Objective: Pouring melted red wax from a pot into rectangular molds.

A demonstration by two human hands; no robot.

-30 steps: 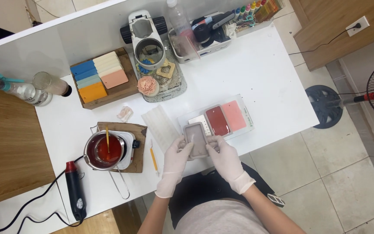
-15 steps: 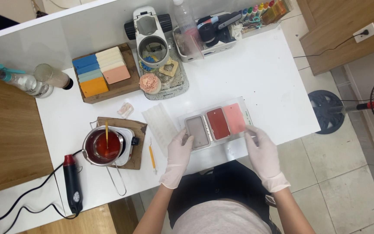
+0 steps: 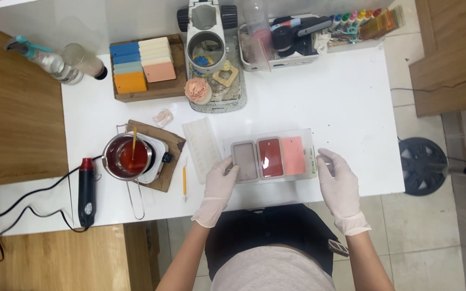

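- Clear plastic, three pockets in a row: the mould tray point(image 3: 272, 157) lies flat near the table's near edge, with a grey-brown fill on the left, deep red in the middle and pale pink on the right.
- Your left hand point(image 3: 219, 186), in a white glove, rests at the tray's near-left corner, fingers curled lightly against the grey pocket. It touches the tray but is not closed around anything.
- Your right hand point(image 3: 340, 183), also gloved, lies just beside the tray's right end with fingers spread and pointing far. I cannot tell whether the fingertips touch the rim; it holds nothing.
- Both forearms come in from the near side, wrists low and palms down, one at each end of the tray.
- Risk: the tray sits close to the near edge of the white table point(image 3: 351, 102). An uneven pull from one hand could tip it off toward your lap.
- Risk: I cannot tell whether the fills are set. If they are soft, a tilt or a pressing finger could mar a surface or let colours run together.
- Risk: to your left, a small pot point(image 3: 127, 157) of red liquid sits on a hot plate point(image 3: 157, 156), its handle pointing near. A wide sweep of your left elbow could catch it.
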